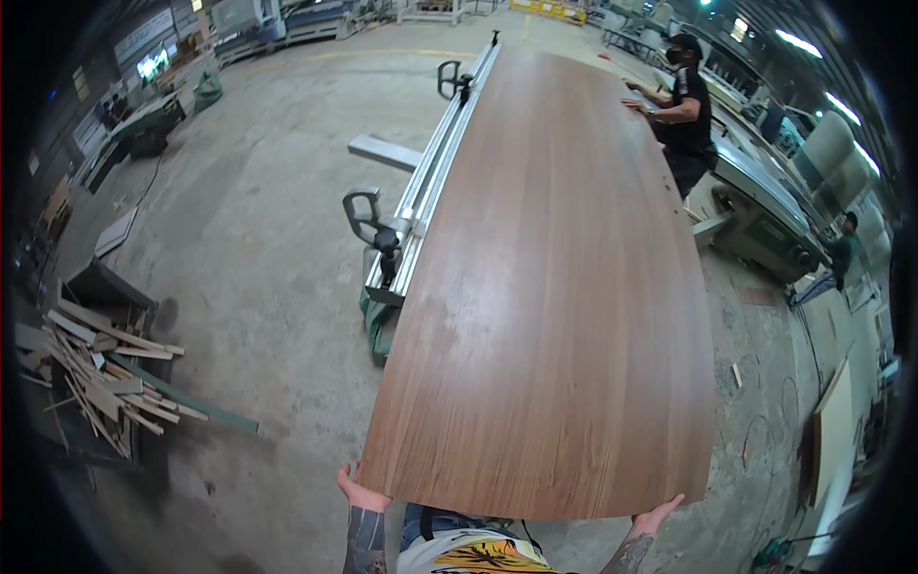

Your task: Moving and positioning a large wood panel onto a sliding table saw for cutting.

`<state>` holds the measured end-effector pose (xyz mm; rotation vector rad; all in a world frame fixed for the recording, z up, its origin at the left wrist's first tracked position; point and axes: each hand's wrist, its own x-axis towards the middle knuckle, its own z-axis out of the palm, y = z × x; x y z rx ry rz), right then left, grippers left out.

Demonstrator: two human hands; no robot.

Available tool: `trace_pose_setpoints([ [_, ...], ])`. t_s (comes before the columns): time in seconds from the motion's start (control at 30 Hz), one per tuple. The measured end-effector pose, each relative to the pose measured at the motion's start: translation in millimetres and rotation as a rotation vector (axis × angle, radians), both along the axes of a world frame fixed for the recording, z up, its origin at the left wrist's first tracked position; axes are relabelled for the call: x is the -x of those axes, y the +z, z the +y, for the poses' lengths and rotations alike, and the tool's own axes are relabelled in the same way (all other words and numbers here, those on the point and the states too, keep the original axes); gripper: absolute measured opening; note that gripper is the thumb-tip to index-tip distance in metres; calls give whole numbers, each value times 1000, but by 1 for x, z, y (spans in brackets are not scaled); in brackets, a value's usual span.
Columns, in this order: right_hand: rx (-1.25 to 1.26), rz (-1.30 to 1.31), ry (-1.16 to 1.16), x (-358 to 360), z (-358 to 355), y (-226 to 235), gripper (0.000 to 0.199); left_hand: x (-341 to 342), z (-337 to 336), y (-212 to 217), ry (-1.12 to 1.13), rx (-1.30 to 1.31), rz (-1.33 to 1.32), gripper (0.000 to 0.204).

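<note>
Your left hand (364, 492) and right hand (656, 516) grip the brown panel (555, 297) at its near end, close to the corners. It extends forward beside the metal rail (438, 172); uneven lifting could scrape it there, or jerk it against the co-worker's hands (635, 103) farther off.

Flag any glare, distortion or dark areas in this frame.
Head view: pale glare on the wood-grain panel, and bright ceiling lamps at upper right; head view: fisheye distortion bows the panel's right and bottom edges outward, and the frame's corners fall to black; head view: a soft shadow on the floor by the scrap wood.
</note>
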<state>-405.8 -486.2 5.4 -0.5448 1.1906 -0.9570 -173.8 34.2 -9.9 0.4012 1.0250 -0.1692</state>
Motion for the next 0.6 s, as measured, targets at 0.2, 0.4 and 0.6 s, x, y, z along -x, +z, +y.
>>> trace_pose_setpoints([
  [0.2,-10,-142,94,8,-2,-12,83,-12,10,-35,19,-413,-204,39],
  [0.4,31,-167,216,27,14,-35,87,-24,31,-39,-143,-1094,-389,43],
  [0.6,44,-97,778,52,81,-50,69,-35,33,-50,-195,-900,-342,55],
])
